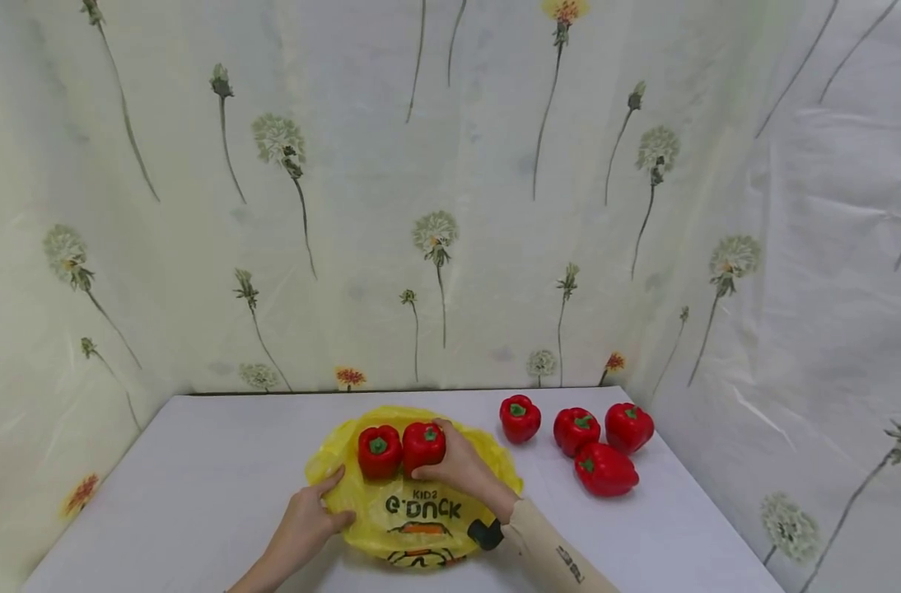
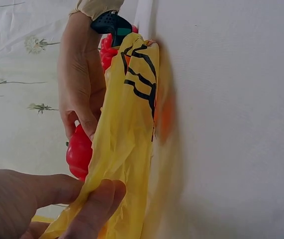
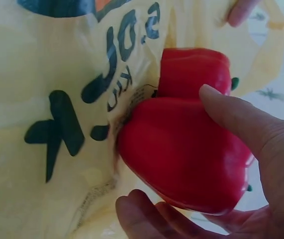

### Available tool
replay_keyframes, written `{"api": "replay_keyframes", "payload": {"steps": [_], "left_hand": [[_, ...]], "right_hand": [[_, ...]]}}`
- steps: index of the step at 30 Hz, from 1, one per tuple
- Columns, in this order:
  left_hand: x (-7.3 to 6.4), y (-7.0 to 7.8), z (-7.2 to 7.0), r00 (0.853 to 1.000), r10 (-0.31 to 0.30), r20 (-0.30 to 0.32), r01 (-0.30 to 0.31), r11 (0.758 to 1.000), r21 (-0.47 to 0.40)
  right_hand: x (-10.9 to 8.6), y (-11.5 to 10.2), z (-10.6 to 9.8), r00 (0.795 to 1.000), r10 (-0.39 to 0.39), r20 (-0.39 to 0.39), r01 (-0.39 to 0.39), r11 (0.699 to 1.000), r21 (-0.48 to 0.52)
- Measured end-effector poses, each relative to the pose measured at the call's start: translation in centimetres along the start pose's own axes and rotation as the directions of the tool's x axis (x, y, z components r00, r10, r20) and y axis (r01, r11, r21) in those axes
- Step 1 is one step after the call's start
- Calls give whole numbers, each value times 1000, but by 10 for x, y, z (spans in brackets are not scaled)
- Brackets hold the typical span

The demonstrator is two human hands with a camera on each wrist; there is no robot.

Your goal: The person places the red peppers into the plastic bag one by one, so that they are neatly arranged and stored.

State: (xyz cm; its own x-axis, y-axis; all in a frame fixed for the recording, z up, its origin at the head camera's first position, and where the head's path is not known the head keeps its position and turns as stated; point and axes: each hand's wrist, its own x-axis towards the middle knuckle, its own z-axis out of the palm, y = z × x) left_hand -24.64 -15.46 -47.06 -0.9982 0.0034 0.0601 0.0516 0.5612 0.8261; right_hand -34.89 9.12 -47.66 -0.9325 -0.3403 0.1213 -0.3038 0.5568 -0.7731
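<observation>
A yellow plastic bag [image 1: 363,515] with dark printed letters stands on the table, its opening spread wide. My left hand [image 1: 305,515] pinches the bag's near left edge between thumb and fingers; the left wrist view shows the thin plastic [image 2: 122,134] between them. In my right hand [image 1: 461,463] is a red bell pepper [image 1: 424,449], gripped with the thumb on one side and fingers on the other. Against its left side sits a second red bell pepper [image 1: 380,453], stem up, at the bag's mouth. The right wrist view shows the held pepper [image 3: 181,154] close against the bag's printed side.
Several more red bell peppers lie at the right of the white table [image 1: 221,469]: one alone [image 1: 520,418], the others grouped near the right edge, including one on its side [image 1: 606,470]. A flower-patterned curtain [image 1: 487,272] hangs behind the table and along its sides.
</observation>
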Motion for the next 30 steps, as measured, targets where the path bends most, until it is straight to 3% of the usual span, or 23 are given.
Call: {"api": "replay_keyframes", "payload": {"steps": [12, 24, 30], "left_hand": [[1, 1, 5, 1000, 7, 7, -7, 1000, -6], [0, -3, 3, 1000, -9, -16, 9, 1000, -4], [-2, 1, 3, 1000, -8, -9, 8, 1000, -3]], "right_hand": [[-11, -9, -24, 999, 37, 40, -35, 998, -51], [-28, -5, -48, 995, 85, 53, -84, 996, -21], [-42, -10, -65, 997, 70, 35, -71, 997, 8]]}}
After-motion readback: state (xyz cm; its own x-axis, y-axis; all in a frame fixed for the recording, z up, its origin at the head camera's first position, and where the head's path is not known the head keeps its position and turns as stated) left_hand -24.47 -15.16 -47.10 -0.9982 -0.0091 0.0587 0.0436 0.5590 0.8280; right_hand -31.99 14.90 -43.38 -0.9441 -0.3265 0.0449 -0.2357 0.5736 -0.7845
